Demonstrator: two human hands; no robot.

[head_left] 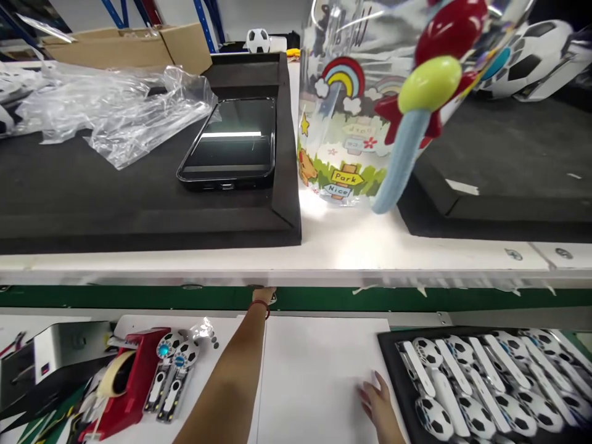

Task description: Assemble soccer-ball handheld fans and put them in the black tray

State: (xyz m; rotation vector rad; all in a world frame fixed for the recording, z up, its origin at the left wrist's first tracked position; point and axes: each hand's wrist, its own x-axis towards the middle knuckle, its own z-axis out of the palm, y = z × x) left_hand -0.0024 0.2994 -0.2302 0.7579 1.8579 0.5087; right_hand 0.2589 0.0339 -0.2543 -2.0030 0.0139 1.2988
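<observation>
My left hand, with a red band at the wrist, reaches forward over the green strip below the shelf edge. Its fingers are mostly hidden; a small white-and-black piece shows at its right side, and I cannot make out its kind. My right hand is over the right part of the white work surface, fingers apart and nothing in them. Right of it, a black tray holds several white-handled devices with football-patterned round heads. Two similar football-headed pieces lie left of my left forearm.
At the left stand a red tape dispenser and a white-and-black box-like device. The white shelf above carries a phone, clear plastic bags, a cardboard box and a clear decorated cup with a balloon-shaped straw.
</observation>
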